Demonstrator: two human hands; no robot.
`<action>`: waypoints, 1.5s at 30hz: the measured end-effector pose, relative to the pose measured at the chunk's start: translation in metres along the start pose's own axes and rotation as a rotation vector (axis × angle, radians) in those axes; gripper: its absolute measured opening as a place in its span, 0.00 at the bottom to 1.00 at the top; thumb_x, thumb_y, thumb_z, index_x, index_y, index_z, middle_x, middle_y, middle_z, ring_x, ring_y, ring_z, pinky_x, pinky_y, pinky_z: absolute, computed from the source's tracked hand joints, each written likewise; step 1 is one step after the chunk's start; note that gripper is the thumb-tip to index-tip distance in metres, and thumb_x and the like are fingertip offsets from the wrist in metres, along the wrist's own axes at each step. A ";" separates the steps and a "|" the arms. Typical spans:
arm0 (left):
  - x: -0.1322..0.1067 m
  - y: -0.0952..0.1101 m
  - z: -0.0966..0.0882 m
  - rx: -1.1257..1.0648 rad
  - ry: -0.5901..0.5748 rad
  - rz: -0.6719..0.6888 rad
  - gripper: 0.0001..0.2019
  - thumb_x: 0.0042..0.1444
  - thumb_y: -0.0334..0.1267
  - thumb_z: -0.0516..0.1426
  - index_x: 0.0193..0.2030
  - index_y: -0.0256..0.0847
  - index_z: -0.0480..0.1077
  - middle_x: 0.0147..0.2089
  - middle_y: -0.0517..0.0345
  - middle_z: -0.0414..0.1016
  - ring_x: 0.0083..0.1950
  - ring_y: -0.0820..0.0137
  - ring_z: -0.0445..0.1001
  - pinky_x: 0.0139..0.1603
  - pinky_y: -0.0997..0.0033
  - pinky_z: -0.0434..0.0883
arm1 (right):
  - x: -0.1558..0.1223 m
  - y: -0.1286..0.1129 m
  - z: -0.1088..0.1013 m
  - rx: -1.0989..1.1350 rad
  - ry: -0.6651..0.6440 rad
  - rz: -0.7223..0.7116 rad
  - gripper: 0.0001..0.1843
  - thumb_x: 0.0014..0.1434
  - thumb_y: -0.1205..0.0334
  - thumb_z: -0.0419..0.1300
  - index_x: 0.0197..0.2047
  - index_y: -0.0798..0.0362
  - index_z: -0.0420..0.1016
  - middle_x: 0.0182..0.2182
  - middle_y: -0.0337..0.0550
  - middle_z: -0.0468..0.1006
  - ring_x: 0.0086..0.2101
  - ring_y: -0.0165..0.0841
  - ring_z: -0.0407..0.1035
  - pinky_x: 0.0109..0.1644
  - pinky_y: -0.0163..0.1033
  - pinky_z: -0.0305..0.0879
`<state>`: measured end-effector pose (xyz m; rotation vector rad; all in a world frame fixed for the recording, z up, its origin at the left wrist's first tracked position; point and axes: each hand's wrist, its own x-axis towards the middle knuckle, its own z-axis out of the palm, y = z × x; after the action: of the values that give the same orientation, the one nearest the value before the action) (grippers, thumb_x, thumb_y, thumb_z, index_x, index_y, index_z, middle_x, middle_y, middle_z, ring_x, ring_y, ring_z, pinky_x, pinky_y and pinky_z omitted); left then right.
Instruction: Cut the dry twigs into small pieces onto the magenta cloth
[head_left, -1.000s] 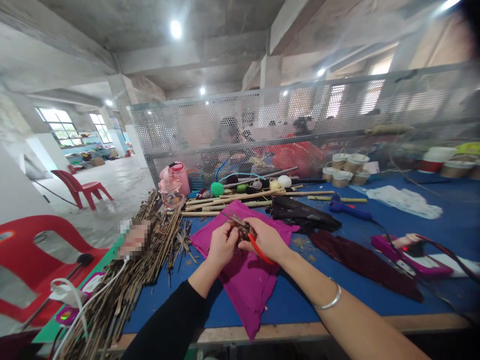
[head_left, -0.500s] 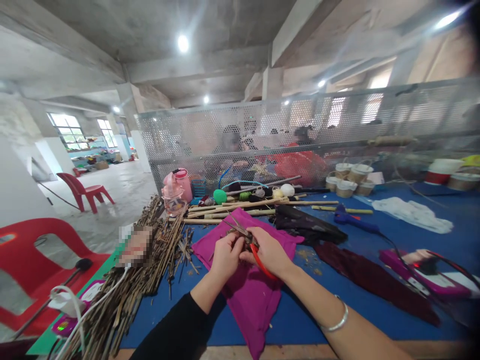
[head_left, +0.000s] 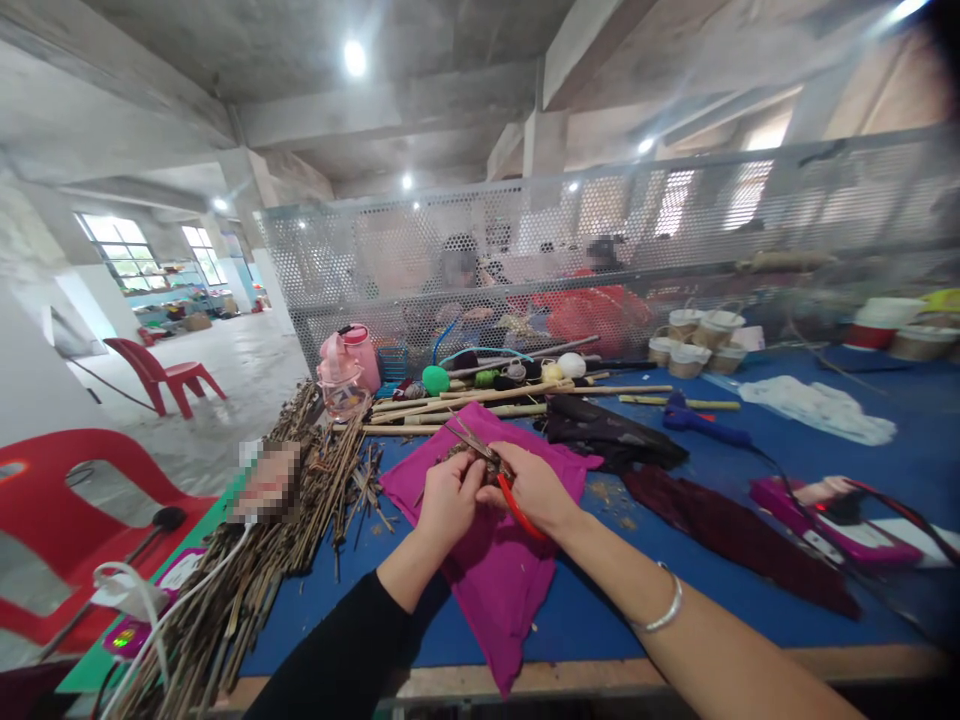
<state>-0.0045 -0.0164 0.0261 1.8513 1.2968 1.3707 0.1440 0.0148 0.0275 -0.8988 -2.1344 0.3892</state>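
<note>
My left hand [head_left: 447, 497] and my right hand [head_left: 531, 484] meet over a magenta cloth [head_left: 491, 545] spread on the blue table [head_left: 675, 600]. The right hand grips red-handled scissors [head_left: 517, 508] whose thin blades poke up and to the left. My left hand pinches a small dark twiggy piece [head_left: 480, 460] right at the blades. A black sleeve covers my left forearm, and a silver bangle [head_left: 664, 607] sits on my right wrist.
A big heap of brown twigs [head_left: 292, 500] lies to the left. Bamboo sticks [head_left: 480, 397], yarn balls, a pink jug [head_left: 352, 365], dark cloths [head_left: 720, 530], a blue glue gun [head_left: 701, 422] and small baskets [head_left: 694, 338] fill the table. People sit behind the mesh screen [head_left: 600, 230]. Red chairs [head_left: 67, 520] stand at left.
The hands stay together over the magenta cloth, shifting only slightly; the view bobbed down and back up.
</note>
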 end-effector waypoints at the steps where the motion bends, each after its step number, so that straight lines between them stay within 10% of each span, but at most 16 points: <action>1: 0.000 0.000 -0.001 0.003 -0.007 0.005 0.13 0.57 0.40 0.48 0.32 0.38 0.71 0.26 0.58 0.71 0.28 0.73 0.66 0.30 0.76 0.60 | 0.000 0.000 -0.001 0.000 -0.010 0.003 0.28 0.45 0.41 0.60 0.43 0.52 0.68 0.33 0.44 0.74 0.33 0.36 0.68 0.35 0.36 0.62; 45: 0.004 0.000 -0.002 0.002 -0.002 0.017 0.13 0.58 0.38 0.46 0.32 0.37 0.69 0.26 0.59 0.69 0.28 0.73 0.65 0.31 0.76 0.62 | -0.001 0.000 -0.004 -0.121 -0.005 0.057 0.19 0.50 0.46 0.60 0.39 0.51 0.70 0.31 0.43 0.76 0.32 0.34 0.70 0.35 0.34 0.61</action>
<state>-0.0064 -0.0130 0.0288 1.8688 1.2838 1.3763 0.1475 0.0141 0.0297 -1.0295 -2.1596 0.2930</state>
